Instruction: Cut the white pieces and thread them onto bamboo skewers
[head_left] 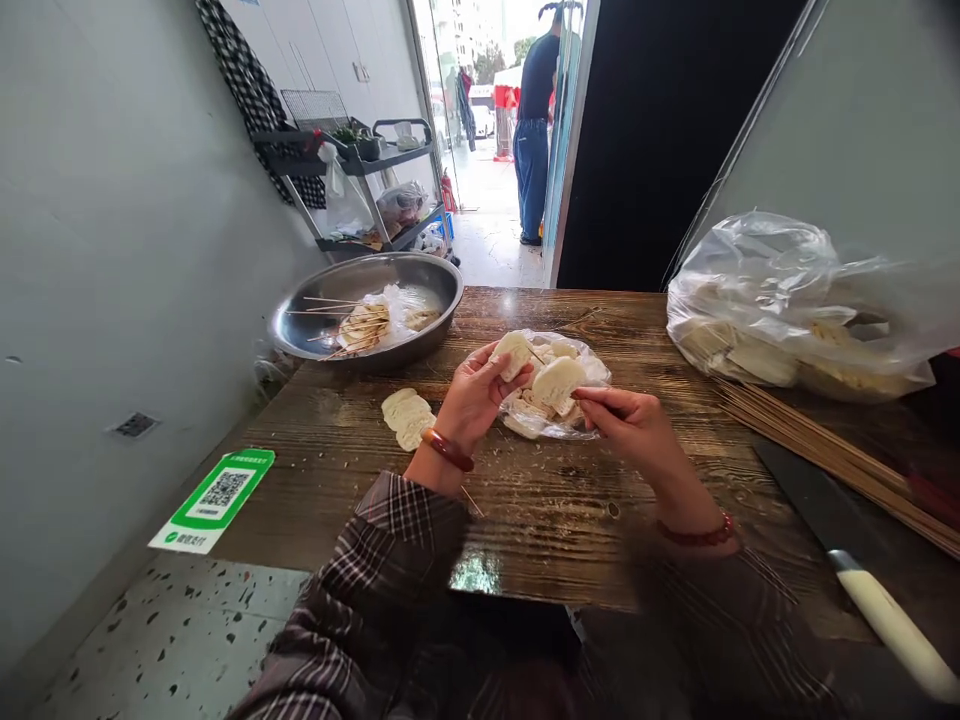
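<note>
My left hand is closed on a pale round slice, from which a thin stick pokes out to the right. Pinched in the fingers of my right hand is another pale slice. Both are held above an open plastic bag filled with similar slices. A few flat slices lie on the wooden table to the left of my left hand.
A metal bowl with skewered pieces stands at the back left. At right are a large plastic bag, a bundle of sticks and a knife. A payment card lies left. A person stands by the doorway.
</note>
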